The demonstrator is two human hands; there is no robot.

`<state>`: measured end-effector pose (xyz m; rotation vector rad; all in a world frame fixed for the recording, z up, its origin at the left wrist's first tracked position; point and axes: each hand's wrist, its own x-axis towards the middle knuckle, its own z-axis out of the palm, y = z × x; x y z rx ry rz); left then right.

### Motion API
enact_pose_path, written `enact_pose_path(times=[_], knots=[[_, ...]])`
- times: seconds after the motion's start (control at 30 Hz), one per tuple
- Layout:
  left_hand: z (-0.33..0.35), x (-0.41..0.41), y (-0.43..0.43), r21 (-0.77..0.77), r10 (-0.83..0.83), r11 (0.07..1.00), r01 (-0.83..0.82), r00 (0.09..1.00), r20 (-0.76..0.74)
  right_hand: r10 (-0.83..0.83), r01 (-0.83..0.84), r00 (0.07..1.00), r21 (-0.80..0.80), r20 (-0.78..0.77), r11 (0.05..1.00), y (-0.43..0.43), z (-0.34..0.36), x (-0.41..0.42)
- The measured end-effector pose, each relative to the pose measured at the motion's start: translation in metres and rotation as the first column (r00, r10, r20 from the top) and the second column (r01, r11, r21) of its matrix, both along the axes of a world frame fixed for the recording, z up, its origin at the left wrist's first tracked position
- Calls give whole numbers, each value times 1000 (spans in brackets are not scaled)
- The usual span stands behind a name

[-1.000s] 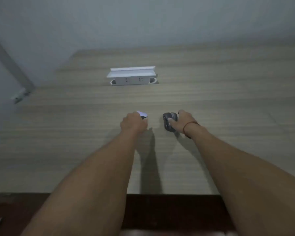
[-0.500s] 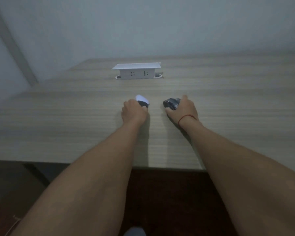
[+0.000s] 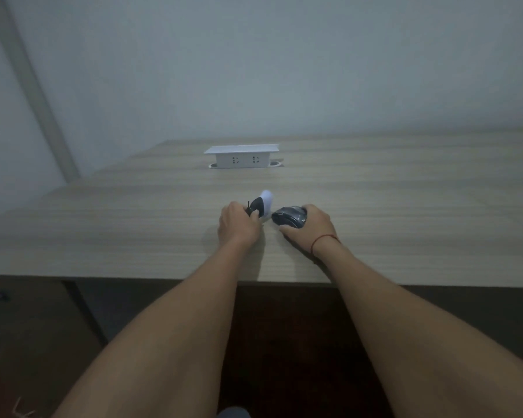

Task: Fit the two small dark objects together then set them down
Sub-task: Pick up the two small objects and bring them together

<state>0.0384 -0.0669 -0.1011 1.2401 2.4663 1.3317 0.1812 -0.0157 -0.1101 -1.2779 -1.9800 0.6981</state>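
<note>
My left hand (image 3: 237,226) grips a small dark curved piece with a white face (image 3: 261,204), tilted up on edge just above the wooden table (image 3: 133,224). My right hand (image 3: 310,229) holds a dark rounded body, shaped like a computer mouse (image 3: 290,218), from its right side, low over the table. The two pieces are a short gap apart and do not touch. My fingers hide the lower part of each piece.
A white raised socket box (image 3: 242,156) with two outlets stands on the table farther back, in line with my hands. A pale wall rises behind the table. The table's front edge runs under my forearms, with dark floor below.
Both hands have lifted and tilted their pieces. The left piece now stands on edge showing its dark side, and the two pieces are closer together. The camera has tilted upward.
</note>
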Motion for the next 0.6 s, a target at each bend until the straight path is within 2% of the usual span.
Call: enact_pose_path(times=[0.13,0.33,0.47,0.6], knots=[[11,4,0,146,-87,986,81,996,29,4,-4,1000,2,13,1000,1,0,0],[30,11,10,299,-185,936,185,982,-27,8,-8,1000,15,3,1000,5,-1,-3],[26,17,21,275,-214,936,219,976,-49,18,-18,1000,4,18,1000,7,-2,-6],[19,16,22,180,-136,975,134,991,2,15,-16,1000,22,28,1000,9,-2,-6]])
